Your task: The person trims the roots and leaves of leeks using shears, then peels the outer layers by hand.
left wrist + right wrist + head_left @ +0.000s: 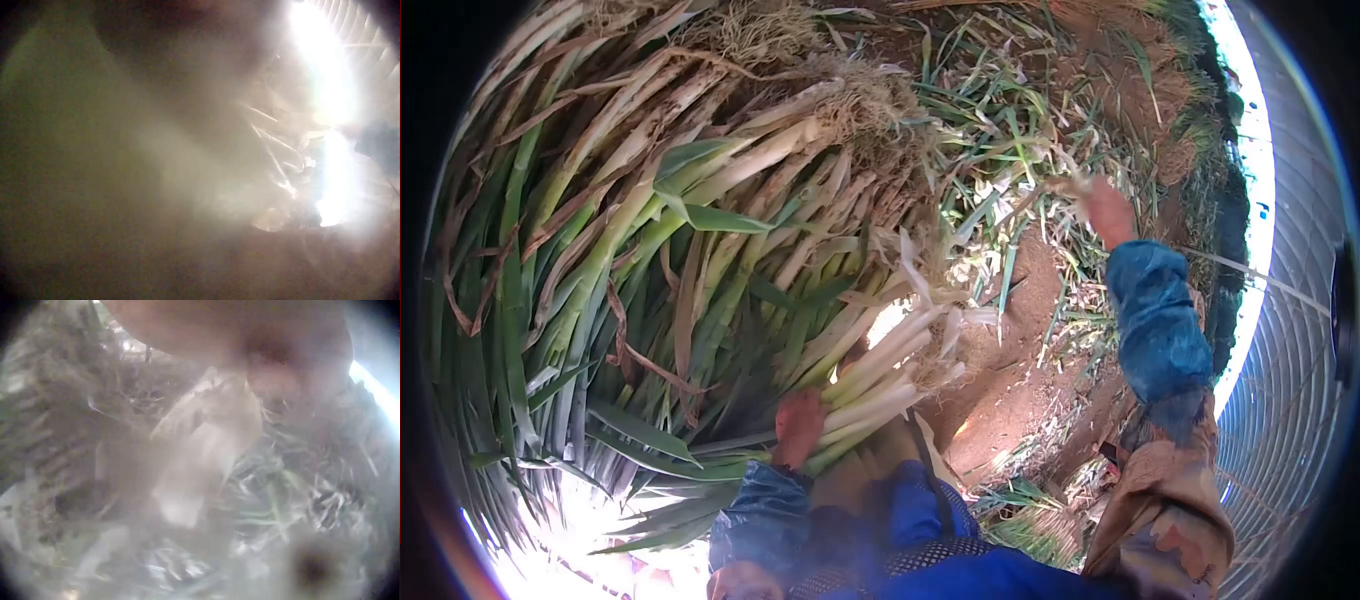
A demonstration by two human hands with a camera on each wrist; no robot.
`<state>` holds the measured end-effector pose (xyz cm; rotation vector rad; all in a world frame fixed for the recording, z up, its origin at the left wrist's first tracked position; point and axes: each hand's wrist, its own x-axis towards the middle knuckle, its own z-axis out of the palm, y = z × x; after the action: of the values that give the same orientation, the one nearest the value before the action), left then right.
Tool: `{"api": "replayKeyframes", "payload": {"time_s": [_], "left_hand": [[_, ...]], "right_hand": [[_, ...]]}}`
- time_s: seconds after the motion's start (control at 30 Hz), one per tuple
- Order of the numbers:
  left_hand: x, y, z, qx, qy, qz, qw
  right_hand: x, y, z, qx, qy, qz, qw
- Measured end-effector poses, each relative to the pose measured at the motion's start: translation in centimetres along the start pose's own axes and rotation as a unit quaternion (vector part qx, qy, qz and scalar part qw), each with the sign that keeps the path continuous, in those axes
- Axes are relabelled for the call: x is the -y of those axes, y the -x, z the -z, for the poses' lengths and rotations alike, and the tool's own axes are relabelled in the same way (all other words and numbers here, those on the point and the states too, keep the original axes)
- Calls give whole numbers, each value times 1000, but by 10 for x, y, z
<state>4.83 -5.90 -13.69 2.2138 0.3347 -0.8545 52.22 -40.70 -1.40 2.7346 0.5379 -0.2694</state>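
In the head view my left hand [800,428] grips a small bunch of leeks [878,378] low in front of my body. Their white stems and roots point up and to the right, and green leaves trail left. My right hand [1108,210] is stretched out to the right, pinching a pale, withered strip of leek leaf [1065,186]. Close up in the right wrist view, that leaf strip [200,459] hangs below the fingers [294,356], blurred. Haze and glare fill the left wrist view, hiding the left fingers there.
A large heap of leeks [620,230] covers the left side, with roots [865,105] toward the middle. Stripped leaves [1000,140] litter the brown soil [1025,290]. Along the right runs a ribbed translucent sheet wall [1290,400], with a strip of grass beside it.
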Motion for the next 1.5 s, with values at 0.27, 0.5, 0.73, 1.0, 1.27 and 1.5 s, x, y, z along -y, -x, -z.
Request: {"api": "replayKeyframes", "payload": {"time_s": [0.27, 0.5, 0.73, 1.0, 1.27, 1.5], "left_hand": [[3, 5, -6, 6, -15, 19, 1000], [-3, 4, -1, 25, 20, 49, 998], [-7, 0, -1, 16, -34, 37, 999], [-6, -2, -4, 41, -41, 34, 998], [-12, 1, -1, 35, 5, 26, 999], [-20, 6, 6, 64, -7, 61, 996]], "right_hand": [[232, 131, -127, 310, -63, 106, 943], [-13, 12, -55, 91, 229, -77, 966], [110, 118, -49, 330, -85, 17, 940], [114, 159, -180, 75, 5, 99, 992], [65, 165, -77, 301, -101, -46, 947], [114, 202, -216, 274, -227, -107, 928]]}}
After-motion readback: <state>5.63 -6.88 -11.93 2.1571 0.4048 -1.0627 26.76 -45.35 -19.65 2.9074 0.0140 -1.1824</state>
